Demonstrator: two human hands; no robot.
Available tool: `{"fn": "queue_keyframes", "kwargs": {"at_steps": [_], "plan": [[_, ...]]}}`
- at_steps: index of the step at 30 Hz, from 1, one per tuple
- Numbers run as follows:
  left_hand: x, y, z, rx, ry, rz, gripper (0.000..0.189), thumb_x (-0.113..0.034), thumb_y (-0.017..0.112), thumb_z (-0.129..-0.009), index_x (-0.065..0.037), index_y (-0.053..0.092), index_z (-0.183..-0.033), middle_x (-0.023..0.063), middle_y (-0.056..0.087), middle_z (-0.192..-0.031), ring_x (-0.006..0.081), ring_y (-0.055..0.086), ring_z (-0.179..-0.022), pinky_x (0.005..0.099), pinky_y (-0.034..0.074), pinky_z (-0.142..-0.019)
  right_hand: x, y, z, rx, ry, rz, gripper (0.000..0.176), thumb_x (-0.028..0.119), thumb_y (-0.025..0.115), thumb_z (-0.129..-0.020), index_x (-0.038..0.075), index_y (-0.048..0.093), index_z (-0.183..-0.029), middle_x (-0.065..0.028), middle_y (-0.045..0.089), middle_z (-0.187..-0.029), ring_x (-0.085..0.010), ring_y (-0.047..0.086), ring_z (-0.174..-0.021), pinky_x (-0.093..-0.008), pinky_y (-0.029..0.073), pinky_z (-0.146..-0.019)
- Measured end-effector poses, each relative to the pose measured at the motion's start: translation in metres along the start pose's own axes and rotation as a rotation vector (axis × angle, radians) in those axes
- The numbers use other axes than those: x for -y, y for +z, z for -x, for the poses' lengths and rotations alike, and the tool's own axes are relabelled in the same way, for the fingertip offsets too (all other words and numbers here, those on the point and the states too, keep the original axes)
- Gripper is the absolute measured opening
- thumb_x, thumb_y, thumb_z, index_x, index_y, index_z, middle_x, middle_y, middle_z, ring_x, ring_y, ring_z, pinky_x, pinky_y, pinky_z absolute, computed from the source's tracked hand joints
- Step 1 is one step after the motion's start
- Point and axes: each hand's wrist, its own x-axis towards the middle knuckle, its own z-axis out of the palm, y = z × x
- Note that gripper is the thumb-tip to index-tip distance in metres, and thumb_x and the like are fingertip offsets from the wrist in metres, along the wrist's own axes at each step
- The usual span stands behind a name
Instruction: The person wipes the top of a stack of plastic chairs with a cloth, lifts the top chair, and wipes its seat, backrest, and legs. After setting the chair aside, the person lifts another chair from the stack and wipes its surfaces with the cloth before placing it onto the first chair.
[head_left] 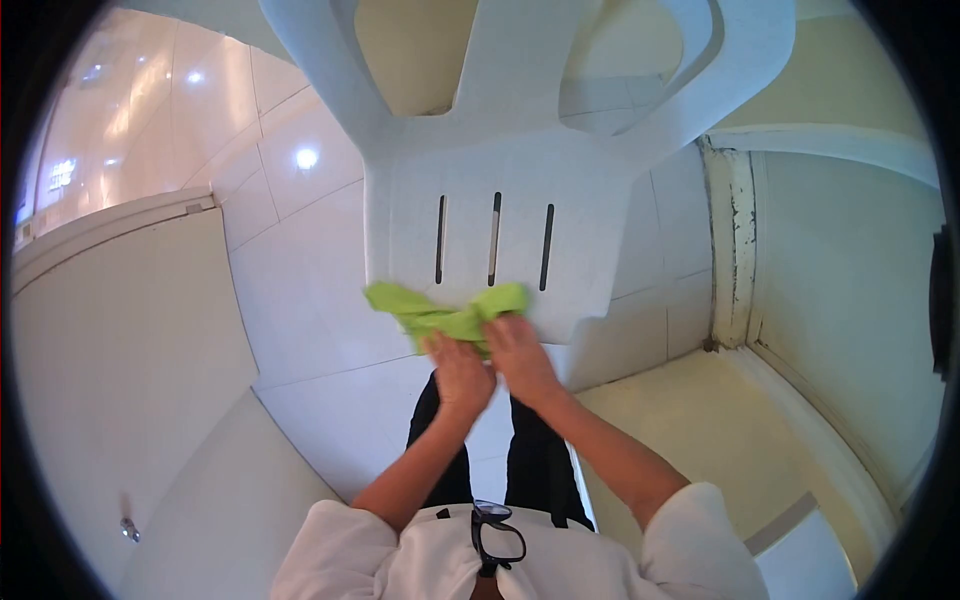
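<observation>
A white plastic chair (400, 220) with three narrow slots in its seat stands in front of me. A bright green cloth (450, 321) lies bunched over the front edge of the seat. My left hand (461, 372) grips the lower middle of the cloth, its fingers bent over the fabric. Close beside it on the right, my right hand (519, 358) presses its fingers onto the cloth's right part. The two hands are side by side at the seat's edge, slightly blurred.
White floor tiles (300, 240) surround the chair. At the left is a cream panel (130, 310); at the right, a worn door frame (733, 240) adjoins a pale door (850, 290). Glasses (500, 540) hang at my shirt front.
</observation>
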Motion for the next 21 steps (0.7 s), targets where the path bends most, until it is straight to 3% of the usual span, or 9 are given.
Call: {"fn": "queue_keyframes", "kwargs": {"at_steps": [1, 2, 3, 5, 7, 11, 15, 19, 21], "plan": [[-0.024, -0.001, -0.004, -0.042, 0.055, 0.227, 0.084, -0.037, 0.064, -0.078, 0.011, 0.028, -0.137, 0.0356, 0.029, -0.138, 0.0541, 0.019, -0.132, 0.0612, 0.007, -0.111, -0.017, -0.014, 0.016, -0.027, 0.065, 0.054, 0.053, 0.015, 0.057, -0.078, -0.006, 0.047, -0.126, -0.0196, 0.045, -0.125, -0.0373, 0.042, -0.121, -0.0454, 0.033, -0.105], [-0.051, -0.016, -0.017, -0.073, 0.16, 0.344, 0.083, -0.035, 0.066, -0.078, 0.014, 0.029, -0.134, 0.0353, 0.031, -0.135, 0.0542, 0.023, -0.13, 0.0611, 0.009, -0.111, -0.035, -0.032, 0.025, -0.04, 0.119, 0.088, 0.053, 0.015, 0.058, -0.078, -0.008, 0.047, -0.124, -0.0206, 0.043, -0.126, -0.0384, 0.042, -0.121, -0.0471, 0.033, -0.105], [-0.072, 0.006, -0.031, -0.146, 0.241, 0.367, 0.077, -0.032, 0.063, -0.079, 0.014, 0.033, -0.132, 0.0342, 0.035, -0.132, 0.0508, 0.028, -0.128, 0.0589, 0.015, -0.11, -0.058, -0.044, 0.032, 0.02, 0.166, 0.234, 0.049, 0.014, 0.057, -0.08, -0.009, 0.049, -0.122, -0.0216, 0.044, -0.126, -0.038, 0.043, -0.121, -0.0476, 0.032, -0.105], [-0.105, -0.009, -0.074, -0.045, 0.369, 0.313, 0.068, -0.03, 0.054, -0.082, 0.013, 0.037, -0.131, 0.0333, 0.037, -0.132, 0.0461, 0.031, -0.127, 0.0552, 0.02, -0.108, -0.095, -0.063, 0.022, 0.021, 0.128, 0.452, 0.043, 0.012, 0.054, -0.081, -0.009, 0.051, -0.119, -0.0222, 0.046, -0.124, -0.0376, 0.043, -0.121, -0.0471, 0.032, -0.106], [-0.12, -0.01, -0.123, -0.246, 0.404, 0.185, 0.064, -0.029, 0.046, -0.083, 0.012, 0.038, -0.132, 0.0301, 0.038, -0.136, 0.042, 0.032, -0.129, 0.0512, 0.024, -0.106, -0.117, -0.071, -0.015, -0.15, 0.143, 0.577, 0.038, 0.01, 0.05, -0.083, -0.008, 0.052, -0.117, -0.0224, 0.048, -0.122, -0.0369, 0.043, -0.121, -0.0469, 0.032, -0.106], [-0.087, -0.045, -0.216, -0.463, 0.405, 0.043, 0.065, -0.03, 0.045, -0.085, 0.006, 0.036, -0.138, 0.0228, 0.032, -0.146, 0.0389, 0.031, -0.132, 0.0498, 0.024, -0.107, -0.129, -0.077, -0.121, -0.403, 0.129, 0.6, 0.041, 0.012, 0.049, -0.084, -0.006, 0.05, -0.121, -0.0232, 0.047, -0.124, -0.0374, 0.043, -0.121, -0.0476, 0.031, -0.106], [-0.028, -0.085, -0.252, -0.46, 0.232, -0.233, 0.059, -0.029, 0.046, -0.086, 0.005, 0.044, -0.133, 0.0216, 0.023, -0.151, 0.0391, 0.021, -0.139, 0.0516, 0.02, -0.11, -0.103, -0.054, -0.207, -0.512, 0.081, 0.574, 0.047, 0.019, 0.05, -0.085, -0.002, 0.049, -0.127, -0.0247, 0.046, -0.127, -0.0393, 0.041, -0.123, -0.0511, 0.031, -0.105], [0.038, -0.079, -0.223, -0.72, 0.154, -0.022, 0.061, -0.031, 0.046, -0.086, 0.004, 0.041, -0.135, 0.0258, 0.027, -0.147, 0.041, 0.024, -0.137, 0.0512, 0.014, -0.113, -0.055, -0.013, -0.227, -0.47, -0.107, 0.33, 0.046, 0.023, 0.05, -0.086, 0.005, 0.05, -0.129, -0.0242, 0.045, -0.128, -0.0401, 0.039, -0.124, -0.0535, 0.03, -0.105], [0.054, -0.082, -0.18, -0.674, 0.08, 0.014, 0.062, -0.031, 0.046, -0.086, 0.004, 0.039, -0.136, 0.0273, 0.027, -0.147, 0.0432, 0.022, -0.137, 0.0536, 0.012, -0.112, -0.028, 0.006, -0.211, -0.363, -0.183, 0.331, 0.045, 0.023, 0.049, -0.086, 0.007, 0.051, -0.129, -0.0231, 0.044, -0.13, -0.0389, 0.039, -0.125, -0.0524, 0.03, -0.106]]}}
